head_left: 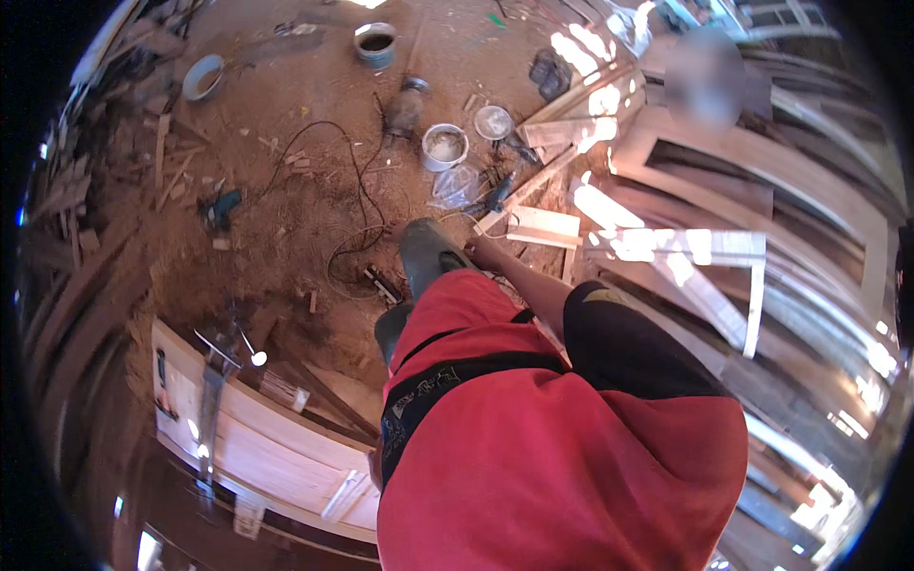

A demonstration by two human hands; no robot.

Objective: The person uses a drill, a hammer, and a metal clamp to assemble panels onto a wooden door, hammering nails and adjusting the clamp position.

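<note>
Seemingly, the left hand (375,468) is at the right end of the pale panel (262,433); a slim tool (163,383) lies near its left edge. The right hand (482,252) is beside the grey trouser leg (425,255); both hands' grip I cannot tell.

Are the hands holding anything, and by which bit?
It can't be told: the left hand is mostly hidden by the red shirt, and the right hand is too unclear to show any hold.

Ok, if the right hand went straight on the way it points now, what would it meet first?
Probably the dark green trouser leg near the knee, just beyond the right hand; depth is unclear, so it might graze past.
</note>
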